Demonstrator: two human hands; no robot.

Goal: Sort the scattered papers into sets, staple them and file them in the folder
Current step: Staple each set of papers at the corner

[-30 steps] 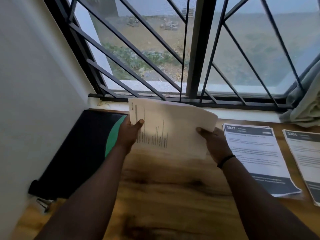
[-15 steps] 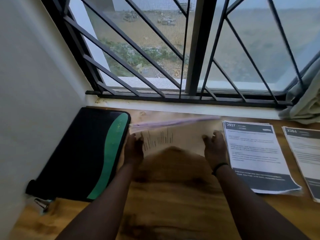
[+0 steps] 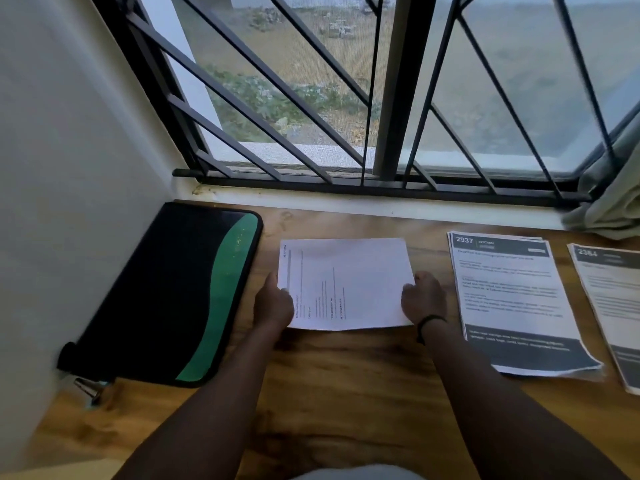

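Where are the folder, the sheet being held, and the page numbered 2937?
Folder [image 3: 194, 296], head view: on its black cover, left of the green band.
Held sheet [image 3: 360, 285], head view: on its blank middle.
Page 2937 [image 3: 512, 292], head view: on its printed text block.

Colours on the bench by the window

The bench [image 3: 346, 382] is honey-brown wood with dark grain streaks. The folder [image 3: 166, 299] is black with a green wavy band. The middle paper [image 3: 349, 282] is white with thin grey lines; the stack [image 3: 512, 299] marked 2937 is white with dark grey bands at top and bottom.
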